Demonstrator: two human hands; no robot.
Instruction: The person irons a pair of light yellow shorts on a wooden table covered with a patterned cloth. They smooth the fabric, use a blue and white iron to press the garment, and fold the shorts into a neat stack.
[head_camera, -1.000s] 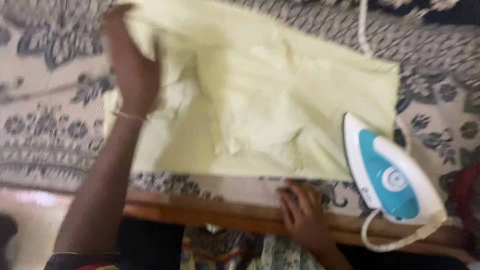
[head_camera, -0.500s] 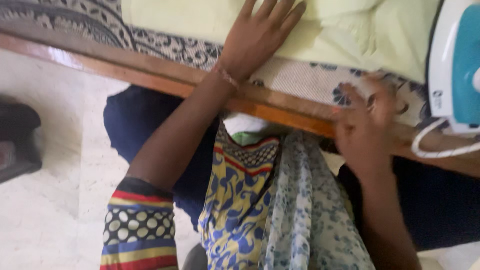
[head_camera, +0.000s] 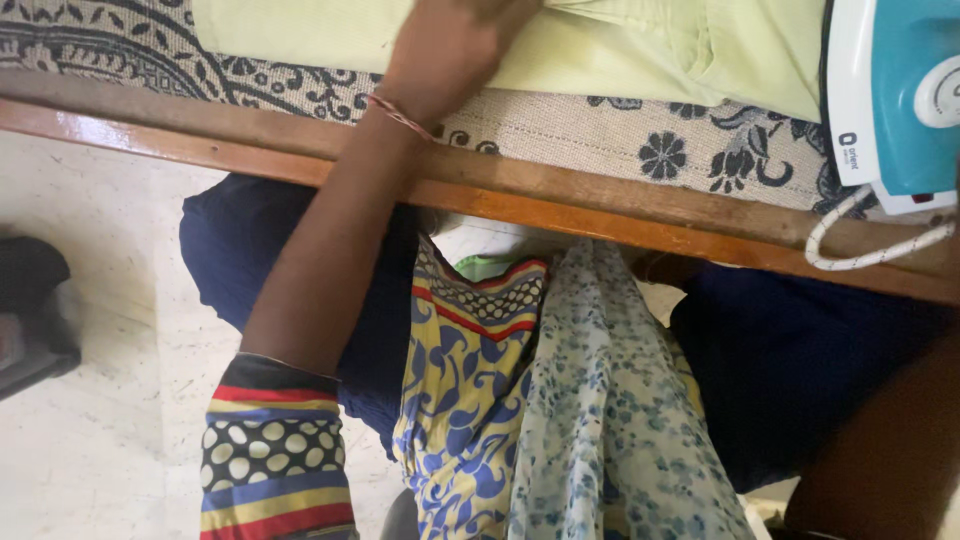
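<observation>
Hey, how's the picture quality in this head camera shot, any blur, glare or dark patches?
Head view: soft, even daylight, no hard shadows; a mild sheen runs along the wooden table edge. The left hand on the pale yellow cloth is cut off by the top edge. The iron is cropped at the right. The right forearm at bottom right is dark and slightly soft; the right hand is out of view.

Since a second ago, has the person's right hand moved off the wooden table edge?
Yes. The right hand has left the wooden table edge by the teal and white iron; the hand itself is out of view now.
</observation>
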